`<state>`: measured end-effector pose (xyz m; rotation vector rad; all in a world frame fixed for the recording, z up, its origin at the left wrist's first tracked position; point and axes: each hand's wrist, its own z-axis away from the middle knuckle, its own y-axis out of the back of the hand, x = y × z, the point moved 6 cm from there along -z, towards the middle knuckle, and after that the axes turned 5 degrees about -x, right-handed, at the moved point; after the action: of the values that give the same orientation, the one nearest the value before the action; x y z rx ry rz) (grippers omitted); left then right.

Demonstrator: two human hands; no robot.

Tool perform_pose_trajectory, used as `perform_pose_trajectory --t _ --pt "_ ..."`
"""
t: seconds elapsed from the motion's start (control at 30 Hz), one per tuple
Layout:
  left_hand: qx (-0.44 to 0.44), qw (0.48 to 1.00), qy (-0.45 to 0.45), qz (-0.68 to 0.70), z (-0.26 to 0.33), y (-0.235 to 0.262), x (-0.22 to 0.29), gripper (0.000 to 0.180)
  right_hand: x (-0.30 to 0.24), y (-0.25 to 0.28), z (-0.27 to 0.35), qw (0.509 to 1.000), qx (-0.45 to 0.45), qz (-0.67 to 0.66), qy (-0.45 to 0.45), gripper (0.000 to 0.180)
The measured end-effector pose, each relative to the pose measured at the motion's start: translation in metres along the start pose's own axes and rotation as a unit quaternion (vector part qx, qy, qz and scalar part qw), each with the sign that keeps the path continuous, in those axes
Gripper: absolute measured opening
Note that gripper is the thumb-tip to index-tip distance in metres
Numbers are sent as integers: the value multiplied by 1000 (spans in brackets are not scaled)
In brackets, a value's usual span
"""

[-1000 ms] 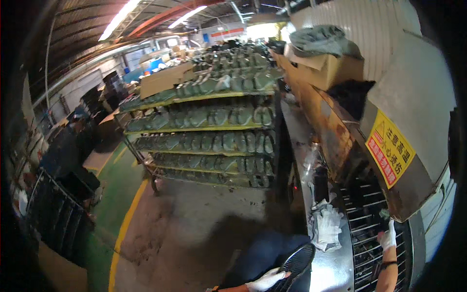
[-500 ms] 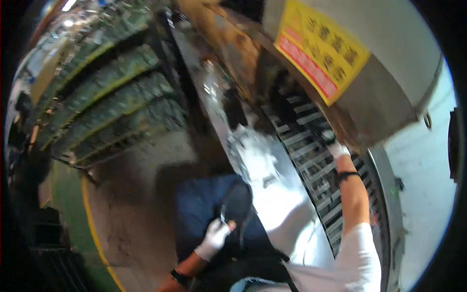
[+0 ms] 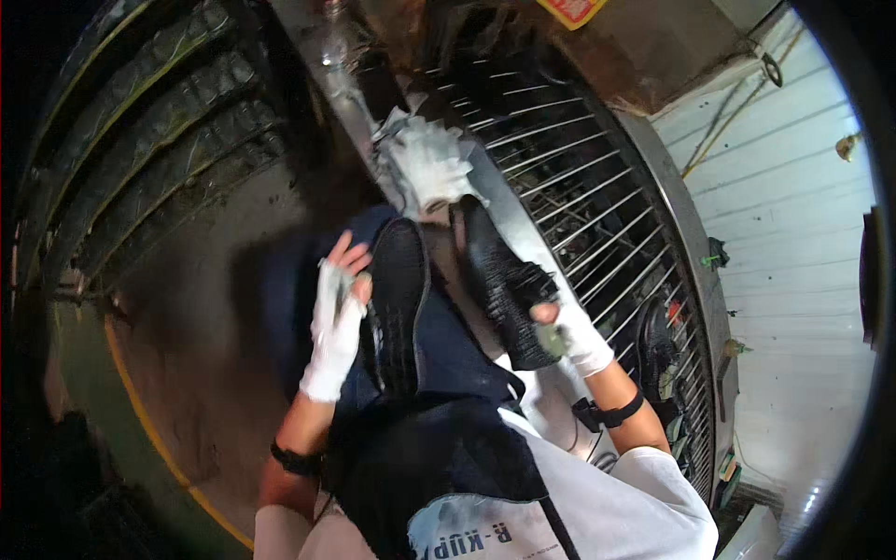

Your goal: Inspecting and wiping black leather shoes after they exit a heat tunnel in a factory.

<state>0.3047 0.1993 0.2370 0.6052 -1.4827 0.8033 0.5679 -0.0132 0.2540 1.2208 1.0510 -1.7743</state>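
Note:
A black shoe (image 3: pixel 399 299) lies sole up across my lap, on the dark blue trousers. Against its left edge is my left hand (image 3: pixel 338 317), in a white fingerless glove; the fingers stretch out straight and the thumb is beside the sole. My right hand (image 3: pixel 571 331), gloved the same way, grips a second black shoe (image 3: pixel 495 275) with a textured upper. That shoe is tilted, one end pointing away from me, over the metal ledge's near side. Part of the right fingers is hidden beneath it.
A barred metal rack (image 3: pixel 597 205) runs along my right, with dark shoes (image 3: pixel 658 341) at its near part. Crumpled whitish material (image 3: pixel 420 159) lies on the metal ledge (image 3: pixel 509 201). Curved tiered shelves (image 3: pixel 159 121) stand at the left. A machine housing (image 3: pixel 644 56) overhangs the rack.
My right hand has come back from the far part of the rack and now holds a black shoe near my lap. The left hand has moved up and its fingers have spread.

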Motion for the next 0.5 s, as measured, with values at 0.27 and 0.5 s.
perform_pose_trajectory --t 0.27,0.5 --pt "-75 944 3 321 -16 0 43 68 5 -159 -5 947 -162 -251 -119 103" --pt "-31 998 -52 29 -64 4 5 53 1 -150 -17 936 -74 -254 -233 51"
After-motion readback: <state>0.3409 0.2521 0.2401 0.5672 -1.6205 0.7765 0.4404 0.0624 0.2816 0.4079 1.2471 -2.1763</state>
